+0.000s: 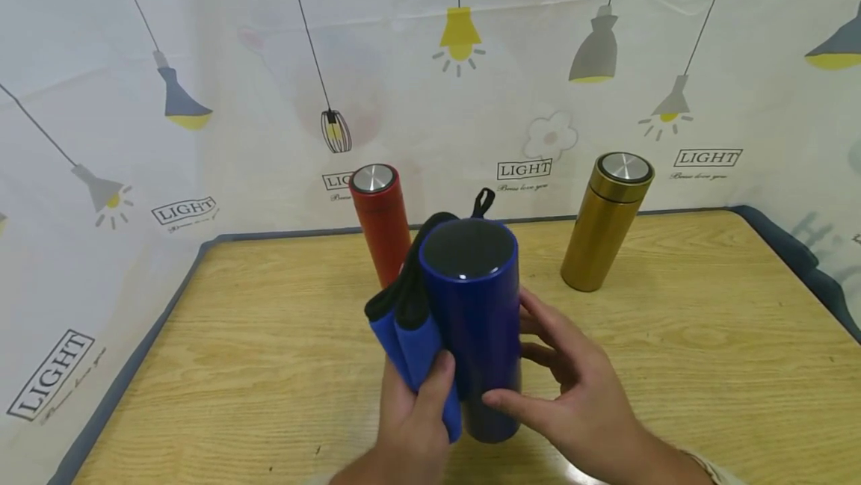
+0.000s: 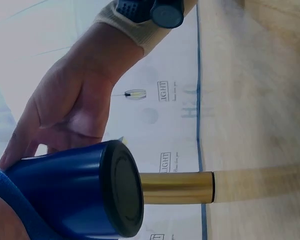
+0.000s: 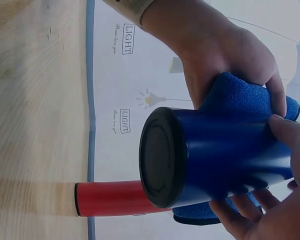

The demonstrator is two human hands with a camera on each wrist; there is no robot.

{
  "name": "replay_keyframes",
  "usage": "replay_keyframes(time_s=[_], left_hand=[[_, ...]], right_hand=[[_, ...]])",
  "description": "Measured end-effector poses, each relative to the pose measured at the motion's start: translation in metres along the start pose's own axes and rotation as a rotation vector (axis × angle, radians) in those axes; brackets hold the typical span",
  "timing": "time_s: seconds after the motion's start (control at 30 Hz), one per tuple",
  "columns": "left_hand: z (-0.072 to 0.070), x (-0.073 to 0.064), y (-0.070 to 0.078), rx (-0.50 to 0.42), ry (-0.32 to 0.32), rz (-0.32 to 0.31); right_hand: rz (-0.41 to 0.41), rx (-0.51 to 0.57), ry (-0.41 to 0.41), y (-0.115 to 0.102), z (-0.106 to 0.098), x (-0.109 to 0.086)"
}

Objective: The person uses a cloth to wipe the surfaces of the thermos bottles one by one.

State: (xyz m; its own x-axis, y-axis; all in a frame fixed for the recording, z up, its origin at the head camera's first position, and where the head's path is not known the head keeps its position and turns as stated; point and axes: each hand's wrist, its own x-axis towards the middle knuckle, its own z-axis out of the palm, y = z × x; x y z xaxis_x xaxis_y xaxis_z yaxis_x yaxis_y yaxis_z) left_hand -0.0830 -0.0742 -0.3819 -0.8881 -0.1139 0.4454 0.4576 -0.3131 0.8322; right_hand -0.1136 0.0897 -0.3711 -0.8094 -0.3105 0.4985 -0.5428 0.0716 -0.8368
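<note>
A glossy blue thermos bottle (image 1: 480, 335) with a dark top is held upright in front of me, raised off the table. In both wrist views its black base shows. My right hand (image 1: 585, 403) grips its right side, thumb in front and fingers behind. My left hand (image 1: 415, 425) holds a folded blue cloth (image 1: 420, 350) with black trim and a black loop against the bottle's left side. In the right wrist view the cloth (image 3: 240, 95) lies between the left hand (image 3: 225, 57) and the bottle (image 3: 225, 155).
Behind the cloth stands a red thermos bottle (image 1: 383, 231), partly hidden. A gold thermos bottle (image 1: 605, 231) with a silver lid is at the back right. The wooden table (image 1: 255, 335) meets a white backdrop (image 1: 403, 44) printed with lamps.
</note>
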Motion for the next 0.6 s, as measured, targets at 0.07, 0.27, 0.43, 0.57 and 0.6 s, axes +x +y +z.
replay_keyframes(time_s=[0.07,0.27,0.43,0.57,0.6], left_hand=[[0.0000,-0.0020,-0.0024,-0.007,0.010,-0.007],[0.0014,-0.0052,-0.0040,0.014,0.025,-0.078],[0.0038,-0.0091,-0.0040,0.062,0.023,-0.130],[0.0034,-0.0081,-0.0008,0.118,0.016,-0.151],[0.0028,-0.0069,0.0005,0.128,0.018,-0.157]], right_hand=[[0.006,0.011,-0.001,0.0003,0.0007,0.0002],[0.028,0.062,-0.003,0.0006,-0.0007,0.0024],[-0.003,0.075,0.038,-0.0009,-0.0027,0.0024],[0.032,0.054,0.036,-0.0011,-0.0038,0.0023],[0.054,0.040,0.028,-0.0010,-0.0039,0.0022]])
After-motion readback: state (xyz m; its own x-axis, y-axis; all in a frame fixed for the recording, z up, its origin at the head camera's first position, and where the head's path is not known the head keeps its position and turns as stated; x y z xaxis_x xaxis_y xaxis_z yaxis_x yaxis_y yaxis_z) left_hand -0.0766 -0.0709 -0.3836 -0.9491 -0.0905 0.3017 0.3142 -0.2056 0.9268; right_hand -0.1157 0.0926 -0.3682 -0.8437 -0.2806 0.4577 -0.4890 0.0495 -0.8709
